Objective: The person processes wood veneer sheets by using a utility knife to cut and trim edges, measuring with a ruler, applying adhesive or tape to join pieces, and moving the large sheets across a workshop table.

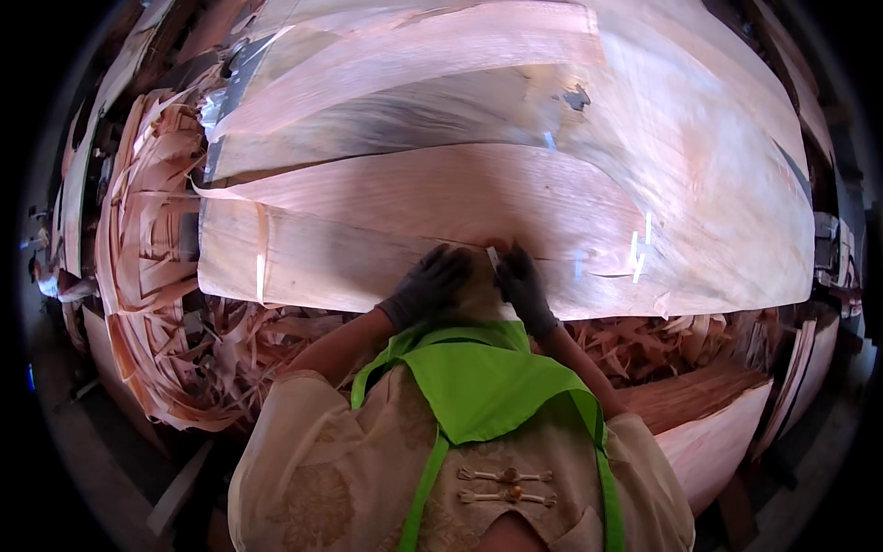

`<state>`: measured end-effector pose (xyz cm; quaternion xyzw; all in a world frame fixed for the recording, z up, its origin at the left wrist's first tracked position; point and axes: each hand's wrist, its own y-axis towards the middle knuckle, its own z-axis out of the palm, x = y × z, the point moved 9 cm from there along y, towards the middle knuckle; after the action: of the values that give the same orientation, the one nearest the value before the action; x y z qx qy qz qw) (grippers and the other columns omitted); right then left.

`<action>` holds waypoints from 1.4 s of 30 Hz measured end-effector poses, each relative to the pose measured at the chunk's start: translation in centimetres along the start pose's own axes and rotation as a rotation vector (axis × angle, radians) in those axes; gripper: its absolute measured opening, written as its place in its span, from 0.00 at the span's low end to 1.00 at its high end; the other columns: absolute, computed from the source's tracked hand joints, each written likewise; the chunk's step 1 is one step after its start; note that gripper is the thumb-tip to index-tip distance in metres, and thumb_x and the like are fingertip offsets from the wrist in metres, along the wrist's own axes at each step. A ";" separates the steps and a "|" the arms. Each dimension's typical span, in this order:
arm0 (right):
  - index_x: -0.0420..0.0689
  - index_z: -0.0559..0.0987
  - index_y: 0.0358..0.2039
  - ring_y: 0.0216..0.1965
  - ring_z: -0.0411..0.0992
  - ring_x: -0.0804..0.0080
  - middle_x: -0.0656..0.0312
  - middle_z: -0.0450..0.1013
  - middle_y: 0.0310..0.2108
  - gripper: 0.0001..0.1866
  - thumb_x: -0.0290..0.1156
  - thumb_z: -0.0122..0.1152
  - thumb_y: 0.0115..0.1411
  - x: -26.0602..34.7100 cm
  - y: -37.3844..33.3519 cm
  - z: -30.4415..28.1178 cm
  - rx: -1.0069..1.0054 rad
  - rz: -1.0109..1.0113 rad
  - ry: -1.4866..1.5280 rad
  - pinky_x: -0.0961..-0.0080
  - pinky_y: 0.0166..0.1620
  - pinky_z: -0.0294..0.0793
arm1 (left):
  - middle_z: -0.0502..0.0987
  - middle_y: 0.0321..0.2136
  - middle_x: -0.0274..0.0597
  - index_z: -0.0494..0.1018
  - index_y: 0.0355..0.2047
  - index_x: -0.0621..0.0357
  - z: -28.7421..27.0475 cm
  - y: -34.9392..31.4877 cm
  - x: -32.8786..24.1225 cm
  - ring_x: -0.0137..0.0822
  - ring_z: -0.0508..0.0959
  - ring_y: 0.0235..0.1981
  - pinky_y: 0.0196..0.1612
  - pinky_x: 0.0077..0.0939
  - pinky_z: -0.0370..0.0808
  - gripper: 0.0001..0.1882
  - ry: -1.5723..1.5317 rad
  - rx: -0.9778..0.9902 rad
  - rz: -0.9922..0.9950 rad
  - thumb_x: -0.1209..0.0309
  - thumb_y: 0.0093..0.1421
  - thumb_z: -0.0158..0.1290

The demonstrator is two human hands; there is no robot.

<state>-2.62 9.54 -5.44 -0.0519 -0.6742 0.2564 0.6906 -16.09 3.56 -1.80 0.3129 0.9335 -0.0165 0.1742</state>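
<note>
- A woodworking workshop, shown first by the broad, thin wood sheet (727, 221) laid out in the middle, with short, pale tape-like strips (635, 245) on it.
- Left of the sheet: a thick heap of long wood strips (152, 239).
- Under the sheet's near edge: a mass of curled wood scraps (635, 345).
- Below the sheet's right part: more large wood pieces (713, 423).
- At the sheet's near side: a green apron (497, 391) and dark work gloves (428, 285).
- Well left of the sheet: another person (60, 283), small and blurred.
</note>
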 end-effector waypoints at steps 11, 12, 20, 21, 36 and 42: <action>0.40 0.72 0.37 0.35 0.74 0.47 0.43 0.74 0.32 0.18 0.43 0.56 0.54 0.5 4.9 0.8 -0.146 -0.094 -0.862 0.57 0.37 0.72 | 0.68 0.51 0.42 0.66 0.52 0.56 -2.2 3.6 1.9 0.46 0.69 0.48 0.44 0.40 0.69 0.25 -0.104 -0.096 -0.105 0.70 0.50 0.49; 0.41 0.73 0.37 0.35 0.73 0.46 0.43 0.74 0.31 0.19 0.44 0.55 0.55 1.4 4.4 1.0 -0.158 -0.080 -0.920 0.56 0.37 0.72 | 0.68 0.51 0.43 0.66 0.52 0.56 -2.7 3.6 1.8 0.46 0.68 0.49 0.45 0.40 0.69 0.26 -0.099 -0.161 -0.077 0.71 0.50 0.48; 0.42 0.75 0.33 0.23 0.74 0.51 0.49 0.74 0.21 0.16 0.43 0.54 0.56 -0.2 0.1 -3.1 -0.090 -0.057 -1.053 0.59 0.28 0.71 | 0.65 0.54 0.50 0.65 0.52 0.58 -4.3 2.5 4.6 0.50 0.67 0.51 0.50 0.43 0.65 0.24 -0.326 -0.115 -0.205 0.70 0.53 0.46; 0.41 0.76 0.31 0.20 0.72 0.59 0.53 0.73 0.18 0.14 0.40 0.54 0.56 -0.2 -1.0 -4.5 -0.172 0.009 -0.845 0.64 0.25 0.71 | 0.65 0.53 0.51 0.65 0.53 0.58 -5.0 1.7 6.2 0.50 0.67 0.51 0.50 0.44 0.64 0.24 -0.286 -0.178 -0.259 0.71 0.53 0.46; 0.47 0.73 0.18 0.09 0.59 0.72 0.65 0.64 0.12 0.19 0.49 0.57 0.54 -21.1 -18.6 -37.0 -1.382 0.322 0.329 0.73 0.13 0.56 | 0.51 0.62 0.51 0.52 0.61 0.59 -4.4 -5.0 9.4 0.51 0.52 0.63 0.62 0.45 0.50 0.33 0.092 -0.211 -0.506 0.69 0.55 0.46; 0.42 0.76 0.26 0.11 0.61 0.72 0.64 0.65 0.13 0.24 0.54 0.58 0.53 -19.1 -15.3 -43.5 -1.412 0.245 0.309 0.72 0.15 0.58 | 0.44 0.65 0.50 0.45 0.63 0.61 -3.6 -7.3 8.3 0.49 0.45 0.65 0.65 0.43 0.41 0.38 0.249 -0.100 -0.722 0.64 0.55 0.46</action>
<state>44.21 0.12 -20.06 -0.5953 -0.5631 -0.1739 0.5462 -27.74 3.02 -1.75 -0.0453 0.9973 0.0067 0.0575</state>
